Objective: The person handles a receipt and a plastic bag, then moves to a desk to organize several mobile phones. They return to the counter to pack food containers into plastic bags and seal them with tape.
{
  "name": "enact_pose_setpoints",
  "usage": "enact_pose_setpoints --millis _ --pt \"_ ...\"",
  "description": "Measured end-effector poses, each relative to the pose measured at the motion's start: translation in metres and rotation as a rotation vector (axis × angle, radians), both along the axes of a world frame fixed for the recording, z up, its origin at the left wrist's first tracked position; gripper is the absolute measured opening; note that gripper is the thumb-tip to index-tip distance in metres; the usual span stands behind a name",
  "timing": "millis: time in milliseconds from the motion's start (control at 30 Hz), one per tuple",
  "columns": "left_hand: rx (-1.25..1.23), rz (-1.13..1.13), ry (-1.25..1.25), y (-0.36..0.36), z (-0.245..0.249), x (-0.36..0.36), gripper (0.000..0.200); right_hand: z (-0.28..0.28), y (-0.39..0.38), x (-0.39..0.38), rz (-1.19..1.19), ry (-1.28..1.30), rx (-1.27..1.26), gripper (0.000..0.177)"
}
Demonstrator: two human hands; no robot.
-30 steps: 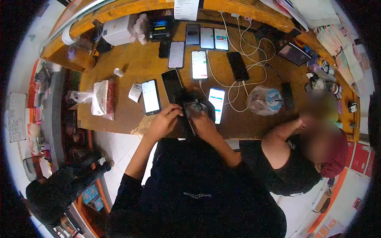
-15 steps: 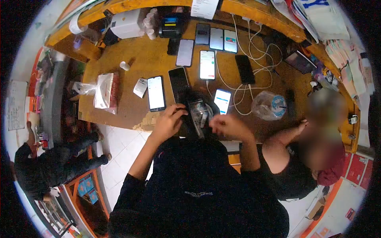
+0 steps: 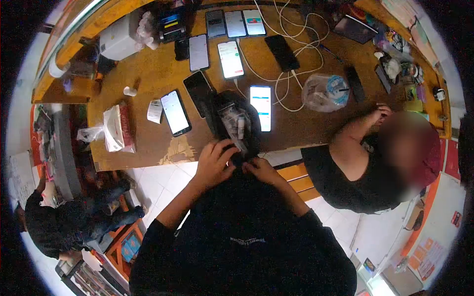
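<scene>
A small black bag (image 3: pixel 251 126) sits at the near edge of the table, its top open. Clear plastic packaging and a small pale tube (image 3: pixel 241 127) show inside it. My left hand (image 3: pixel 213 163) curls its fingers on the bag's near left edge. At the bag's near end, close to my body, my right hand (image 3: pixel 261 170) has its fingertips pinched together on the black material. Just beyond the bag lies a dark phone (image 3: pixel 199 91), and right of it a phone with a lit screen (image 3: pixel 260 106). Another lit phone (image 3: pixel 176 112) rests to the left.
Several more phones and white charging cables (image 3: pixel 296 54) spread over the wooden table (image 3: pixel 148 69). A clear plastic bag (image 3: pixel 318 92) lies right, a red and white package (image 3: pixel 117 128) left. One person (image 3: pixel 365 153) sits at the right; another person (image 3: pixel 64 212) is at far left.
My right hand has moved down and left from beside the bag to its near end. The view has shifted, so the table items appear further left and higher.
</scene>
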State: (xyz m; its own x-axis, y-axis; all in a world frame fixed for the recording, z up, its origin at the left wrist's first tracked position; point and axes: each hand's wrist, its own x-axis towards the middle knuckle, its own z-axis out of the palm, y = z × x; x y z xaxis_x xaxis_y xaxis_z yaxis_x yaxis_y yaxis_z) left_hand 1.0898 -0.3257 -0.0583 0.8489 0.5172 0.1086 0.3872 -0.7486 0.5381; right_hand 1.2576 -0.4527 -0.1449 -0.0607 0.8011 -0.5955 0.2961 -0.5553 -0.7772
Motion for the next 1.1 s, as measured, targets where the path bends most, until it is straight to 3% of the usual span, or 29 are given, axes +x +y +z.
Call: enact_pose_setpoints --millis 100,233,367,433,567,633,700,767,833,967,1033,1100 --pt "0.146 -0.054 -0.056 -0.008 0.000 0.000 0.047 0.028 -0.001 0.001 -0.113 0.106 0.003 0.034" --pt "0.068 -0.262 -0.090 -0.011 -0.009 0.017 0.045 0.052 -0.003 0.005 -0.213 0.211 0.038 0.031" --pt "0.105 -0.267 -0.187 -0.012 -0.053 0.018 0.041 0.083 0.000 0.011 -0.132 0.174 0.067 0.031" --pt "0.091 -0.228 -0.249 -0.012 -0.040 0.021 0.032 0.092 -0.001 0.015 -0.121 0.222 0.136 0.031" --pt "0.028 -0.164 -0.322 -0.016 -0.041 0.025 0.016 0.044 -0.019 0.026 -0.353 0.229 0.033 0.031" --pt "0.043 -0.177 -0.323 -0.016 -0.033 0.032 0.015 0.029 -0.016 0.013 -0.171 -0.399 0.389 0.034" --pt "0.050 -0.191 -0.321 -0.017 -0.030 0.038 0.014 -0.012 -0.015 0.005 -0.203 -0.419 0.535 0.036" --pt "0.043 -0.177 -0.333 -0.009 -0.028 0.041 0.017 -0.011 -0.006 -0.001 -0.241 -0.433 0.689 0.039" --pt "0.055 -0.131 -0.367 0.004 -0.029 0.039 0.018 0.030 0.015 -0.001 0.166 -0.606 0.138 0.040" --pt "0.072 -0.064 -0.347 0.020 -0.007 0.036 0.015 0.007 0.006 -0.001 0.149 -0.672 0.048 0.041" --pt "0.069 -0.079 -0.349 0.018 -0.007 0.035 0.016 0.002 0.006 -0.001 0.161 -0.709 0.183 0.045" --pt "0.072 -0.093 -0.348 0.015 -0.010 0.033 0.017 0.018 0.005 0.006 0.145 -0.611 0.142 0.043"
